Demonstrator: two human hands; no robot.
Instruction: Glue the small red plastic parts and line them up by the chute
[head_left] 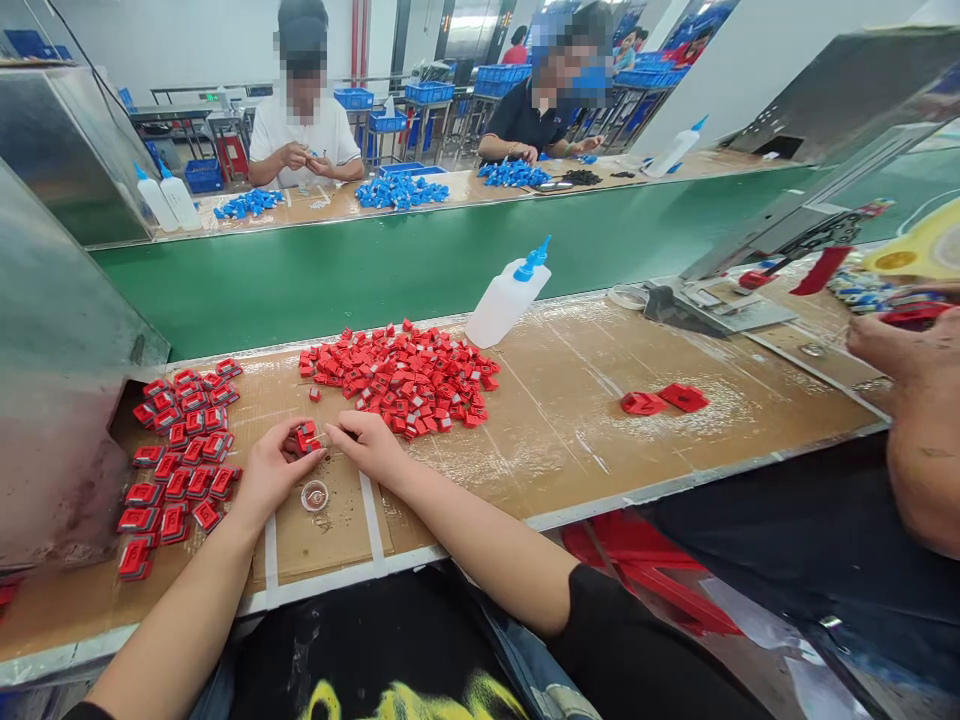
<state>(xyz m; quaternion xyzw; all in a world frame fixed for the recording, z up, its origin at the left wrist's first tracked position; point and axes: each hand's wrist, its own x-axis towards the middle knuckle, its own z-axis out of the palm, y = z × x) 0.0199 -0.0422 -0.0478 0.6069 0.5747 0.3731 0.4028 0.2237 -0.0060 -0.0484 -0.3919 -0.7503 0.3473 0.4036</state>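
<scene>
My left hand [268, 472] pinches a small red plastic part [306, 438] just above the brown worktable [570, 440]. My right hand [369, 443] meets it from the right, fingertips pinched at the same part. Directly below the hands sits a small clear round cap [315, 495] on the table. A loose heap of the same red parts [401, 375] lies just beyond my right hand. Rows of finished-looking red parts [180, 450] lie flat to the left of my left hand.
A white squeeze bottle with blue nozzle [508, 297] lies tilted behind the heap. Two red parts [664, 401] lie at the right. A co-worker's arm [919, 420] is at the far right. A green conveyor belt [390, 265] runs behind; two people work across it.
</scene>
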